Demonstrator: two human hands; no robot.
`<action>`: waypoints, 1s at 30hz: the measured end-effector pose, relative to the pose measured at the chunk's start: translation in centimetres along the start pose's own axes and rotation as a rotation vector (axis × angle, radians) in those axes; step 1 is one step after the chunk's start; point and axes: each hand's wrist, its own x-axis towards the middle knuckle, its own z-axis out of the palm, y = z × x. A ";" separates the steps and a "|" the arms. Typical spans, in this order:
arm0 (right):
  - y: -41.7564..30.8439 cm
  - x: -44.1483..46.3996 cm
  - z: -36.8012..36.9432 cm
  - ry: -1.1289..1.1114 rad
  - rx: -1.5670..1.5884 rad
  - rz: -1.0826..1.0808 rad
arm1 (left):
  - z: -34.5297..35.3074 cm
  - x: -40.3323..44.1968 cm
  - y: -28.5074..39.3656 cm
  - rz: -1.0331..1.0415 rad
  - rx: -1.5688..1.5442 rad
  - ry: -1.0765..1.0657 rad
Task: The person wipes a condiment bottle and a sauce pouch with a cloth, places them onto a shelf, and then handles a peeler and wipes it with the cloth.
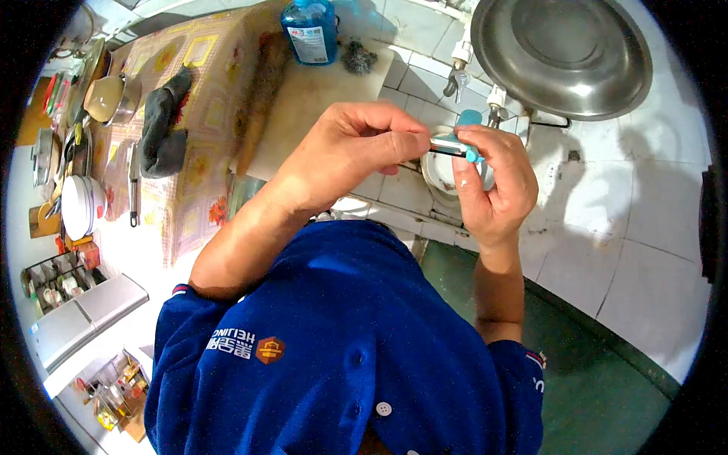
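Observation:
My left hand (356, 148) is closed, with thumb and fingers pinching one end of a small teal tool (447, 148) that has a narrow metal strip. Around its other end, the thumb and fingers of my right hand (497, 182) are closed. A wider teal part shows above the strip, between the hands. The tool is held over a white round container (436, 173), partly hidden behind my right hand. A pale board (303, 106) lies beyond my left hand.
A blue bottle (309, 47) and dark steel wool (359, 58) sit at the board's far end. Metal taps (456, 80) stand beside a large metal basin (561, 49). On the patterned tablecloth (201, 114) lie a dark cloth (161, 125) and a slim-handled utensil (133, 186). Bowls and plates (78, 206) are farther left.

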 end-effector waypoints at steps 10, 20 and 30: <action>-0.6 0.5 -1.8 -0.033 -0.029 -0.008 | 0.9 0.1 0.5 -0.062 -0.154 -0.062; -2.2 3.9 -2.1 -0.118 -0.107 -0.162 | 0.0 -0.4 2.3 -0.058 -0.219 -0.123; -4.1 5.2 0.2 -0.130 -0.089 -0.160 | -2.4 -2.0 3.0 -0.009 -0.227 -0.119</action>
